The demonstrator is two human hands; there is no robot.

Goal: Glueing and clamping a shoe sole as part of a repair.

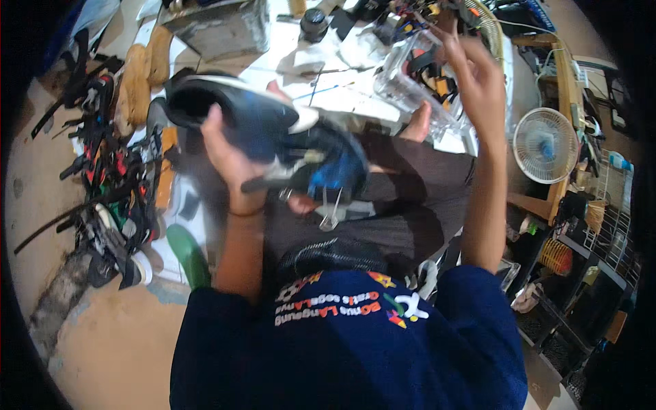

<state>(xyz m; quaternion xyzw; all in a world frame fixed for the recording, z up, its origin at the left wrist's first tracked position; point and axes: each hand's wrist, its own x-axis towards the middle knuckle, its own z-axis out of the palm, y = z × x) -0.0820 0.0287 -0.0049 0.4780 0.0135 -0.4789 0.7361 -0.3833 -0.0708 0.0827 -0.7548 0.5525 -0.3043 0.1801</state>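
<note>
My left hand [232, 158] is closed around a dark shoe [256, 126] with a white sole edge, its thumb by the black foot opening. The shoe is tilted on its side above my lap and blurred by motion. Beside it, over my lap, lies a black and blue item [335, 171] whose kind I cannot make out, with a metal clip [329, 217] at its near edge. My right hand [471, 78] is raised at the upper right, fingers apart and somewhat blurred. It is over or beside a clear plastic tray [400, 85] of small tools and parts; nothing shows in it.
Wooden shoe lasts [137, 85] and a heap of dark straps and scraps [102, 171] lie to the left, near a green sole-shaped piece [186, 254]. A grey metal block [229, 31] stands ahead. To the right are a white fan [545, 145] and a wire rack [611, 212].
</note>
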